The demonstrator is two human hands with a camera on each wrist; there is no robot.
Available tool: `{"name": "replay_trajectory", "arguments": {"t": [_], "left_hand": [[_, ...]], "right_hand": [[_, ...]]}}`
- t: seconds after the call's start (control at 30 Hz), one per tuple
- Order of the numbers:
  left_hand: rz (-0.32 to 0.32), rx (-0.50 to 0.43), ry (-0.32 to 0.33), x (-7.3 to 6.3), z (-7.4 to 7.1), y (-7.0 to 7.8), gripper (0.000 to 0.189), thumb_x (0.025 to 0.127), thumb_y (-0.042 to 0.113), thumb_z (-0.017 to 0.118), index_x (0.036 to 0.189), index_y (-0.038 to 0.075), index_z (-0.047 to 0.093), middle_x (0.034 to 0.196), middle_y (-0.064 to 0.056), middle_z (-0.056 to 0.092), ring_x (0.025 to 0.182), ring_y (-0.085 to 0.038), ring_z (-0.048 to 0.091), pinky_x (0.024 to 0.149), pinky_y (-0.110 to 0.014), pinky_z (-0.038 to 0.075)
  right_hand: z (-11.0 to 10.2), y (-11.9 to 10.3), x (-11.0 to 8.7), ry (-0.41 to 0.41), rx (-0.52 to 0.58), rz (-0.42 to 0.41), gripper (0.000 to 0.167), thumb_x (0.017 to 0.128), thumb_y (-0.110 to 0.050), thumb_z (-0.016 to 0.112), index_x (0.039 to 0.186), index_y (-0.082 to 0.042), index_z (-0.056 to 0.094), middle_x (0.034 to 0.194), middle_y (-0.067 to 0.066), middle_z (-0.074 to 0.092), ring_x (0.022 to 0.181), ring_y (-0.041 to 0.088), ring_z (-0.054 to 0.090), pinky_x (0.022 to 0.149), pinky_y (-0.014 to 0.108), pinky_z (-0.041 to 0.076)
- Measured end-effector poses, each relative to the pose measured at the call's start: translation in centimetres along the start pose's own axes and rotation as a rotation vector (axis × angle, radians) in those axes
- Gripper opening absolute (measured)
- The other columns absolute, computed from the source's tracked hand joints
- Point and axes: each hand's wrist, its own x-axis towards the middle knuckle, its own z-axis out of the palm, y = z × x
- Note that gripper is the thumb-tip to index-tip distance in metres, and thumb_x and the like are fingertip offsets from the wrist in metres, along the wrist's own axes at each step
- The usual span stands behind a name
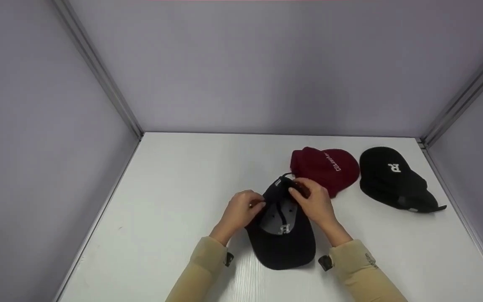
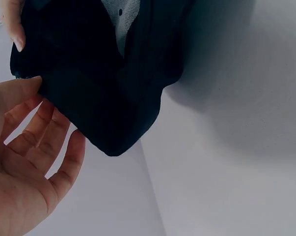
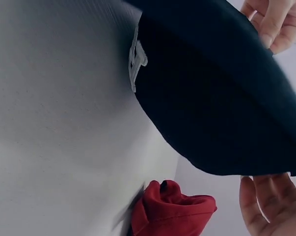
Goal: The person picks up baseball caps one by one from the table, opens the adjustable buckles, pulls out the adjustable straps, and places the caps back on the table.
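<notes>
Between the two hands a dark cap (image 1: 285, 251) is held with its hollow inside facing up and its brim toward the person. Its grey mesh lining and a dark strap inside show in the head view. My left hand (image 1: 241, 211) pinches the cap's left edge between thumb and fingers, also seen in the left wrist view, where the cap (image 2: 113, 118) hangs from the fingertips. At the opposite edge, near the back of the cap, my right hand (image 1: 316, 202) grips the rim. In the right wrist view a white emblem is visible on the cap's (image 3: 201, 108) outside.
A dark red cap (image 1: 329, 167) with white lettering lies just behind the right hand. Farther right rests a black cap (image 1: 386, 178) with a white letter R. Grey panels (image 1: 241, 67) wall the white table (image 1: 162, 188) at the back and both sides.
</notes>
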Motion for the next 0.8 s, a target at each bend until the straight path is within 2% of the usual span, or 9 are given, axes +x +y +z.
{"name": "replay_trajectory", "arguments": {"t": [0.13,0.27,0.4,0.53,0.8], "left_hand": [[-0.007,-0.007,-0.005,-0.1,0.1,0.0,0.008,0.092,0.015,0.070,0.095,0.009,0.075,0.091,0.001,0.068,0.083,-0.010,0.063,0.074,-0.027,0.053],[-0.003,-0.014,-0.004,-0.1,0.1,0.0,0.009,0.092,0.016,0.070,0.095,0.009,0.075,0.089,0.002,0.068,0.080,-0.009,0.062,0.072,-0.026,0.052],[0.005,-0.027,0.019,0.0,0.1,0.3,0.012,0.093,0.020,0.070,0.094,0.009,0.075,0.088,0.002,0.068,0.079,-0.008,0.062,0.072,-0.027,0.052],[0.001,-0.051,0.058,0.3,0.0,0.7,0.015,0.094,0.023,0.068,0.094,0.010,0.075,0.090,0.001,0.069,0.082,-0.009,0.064,0.075,-0.027,0.053],[0.074,-0.162,0.194,2.1,-0.4,2.7,0.013,0.095,0.016,0.066,0.097,0.004,0.073,0.087,-0.003,0.069,0.076,-0.011,0.064,0.070,-0.031,0.055]], "right_hand": [[0.3,0.1,0.1,0.045,-0.056,-0.062,0.017,0.089,-0.017,0.074,0.104,-0.008,0.073,0.100,0.004,0.069,0.093,0.017,0.063,0.082,0.040,0.051],[0.4,0.1,0.2,0.090,-0.080,-0.086,0.010,0.088,-0.015,0.076,0.094,-0.007,0.075,0.090,0.002,0.066,0.080,0.014,0.060,0.072,0.036,0.050],[0.4,-0.1,0.4,0.119,-0.083,-0.108,0.007,0.086,-0.011,0.077,0.089,-0.005,0.075,0.087,0.002,0.067,0.079,0.014,0.062,0.070,0.036,0.051],[0.6,0.0,0.4,0.145,-0.082,-0.141,0.007,0.084,-0.010,0.078,0.088,-0.004,0.075,0.085,0.002,0.070,0.080,0.016,0.066,0.070,0.038,0.053],[0.9,0.0,0.5,0.188,-0.040,-0.163,0.004,0.085,-0.011,0.078,0.085,-0.007,0.077,0.082,-0.002,0.070,0.076,0.012,0.065,0.068,0.030,0.052]]}}
